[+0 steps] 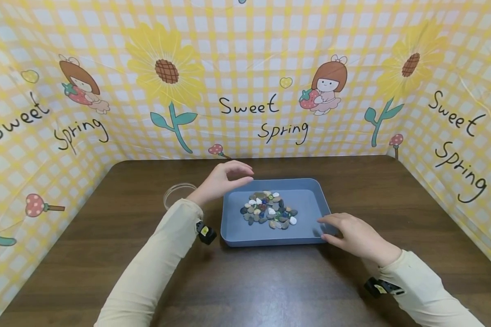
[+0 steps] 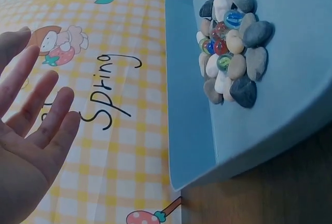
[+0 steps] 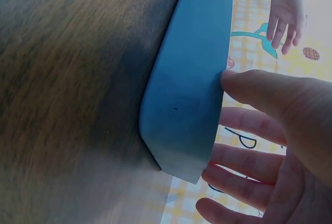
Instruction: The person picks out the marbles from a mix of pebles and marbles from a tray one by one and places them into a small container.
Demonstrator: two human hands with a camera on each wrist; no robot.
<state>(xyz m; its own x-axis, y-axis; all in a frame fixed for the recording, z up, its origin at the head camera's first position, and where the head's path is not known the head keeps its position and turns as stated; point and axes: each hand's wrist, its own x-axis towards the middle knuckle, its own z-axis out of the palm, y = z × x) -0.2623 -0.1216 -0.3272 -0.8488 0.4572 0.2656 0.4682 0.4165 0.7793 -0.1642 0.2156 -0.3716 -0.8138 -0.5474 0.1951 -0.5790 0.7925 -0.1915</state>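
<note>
Dark wood table (image 1: 106,254) sat inside a yellow gingham backdrop (image 1: 249,54) reading "Sweet Spring". Blue tray (image 1: 307,200) of pebbles (image 1: 268,210) was center; left hand (image 1: 222,180) hovered open-fingered, right hand (image 1: 353,236) rested spread by the tray's corner.

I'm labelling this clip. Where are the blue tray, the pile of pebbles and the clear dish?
Blue tray (image 1: 307,204): head view, bare floor right of the pile.
Pebbles (image 1: 268,210): head view, middle of the pile.
Clear dish (image 1: 177,192): head view, centre of the dish, left of the tray.
</note>
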